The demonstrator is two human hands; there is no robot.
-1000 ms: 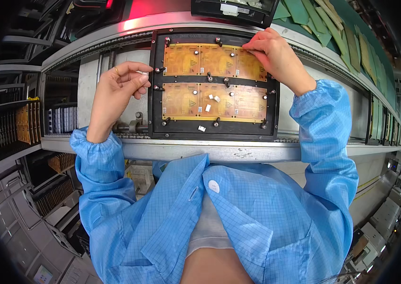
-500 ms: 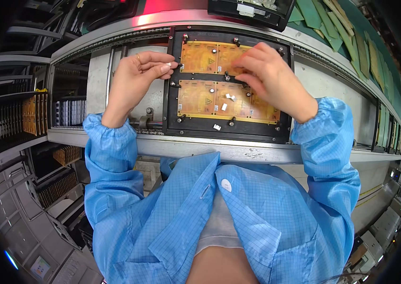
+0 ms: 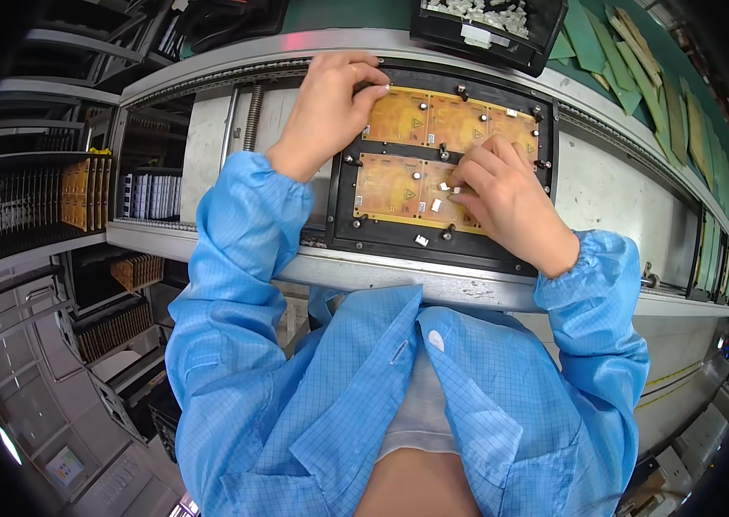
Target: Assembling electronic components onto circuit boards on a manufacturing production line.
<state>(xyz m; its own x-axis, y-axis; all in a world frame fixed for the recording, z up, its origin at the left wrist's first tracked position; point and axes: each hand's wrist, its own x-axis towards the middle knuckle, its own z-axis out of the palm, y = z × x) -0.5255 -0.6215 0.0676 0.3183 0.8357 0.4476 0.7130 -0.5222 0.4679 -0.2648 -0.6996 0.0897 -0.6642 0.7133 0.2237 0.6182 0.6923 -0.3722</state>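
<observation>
My left hand (image 3: 330, 112) is at the far left corner of the upper circuit board panel (image 3: 394, 121), thumb and fingertips pinched on a small white connector, mostly hidden. Over the lower amber panel (image 3: 386, 185), my right hand (image 3: 511, 198) has its thumb and fingers closed around a white connector (image 3: 457, 190). Close by on that panel lie two loose white connectors, one (image 3: 444, 186) beside the fingertips and another (image 3: 437, 205) nearer me. One more white connector (image 3: 421, 240) rests on the black carrier frame (image 3: 485, 248). A white connector (image 3: 511, 112) stands at the upper panel's far right edge.
Black clamps (image 3: 448, 231) stick up around the panels. Beyond the metal rail (image 3: 321, 41) stands a black bin (image 3: 545, 39) of white connectors. Green boards (image 3: 618, 60) are stacked at the far right; racks of amber boards (image 3: 87, 194) stand at left.
My left hand has moved away from me to the upper panel's corner. My right hand has come from the upper panel down to the loose connectors. The view has shifted slightly.
</observation>
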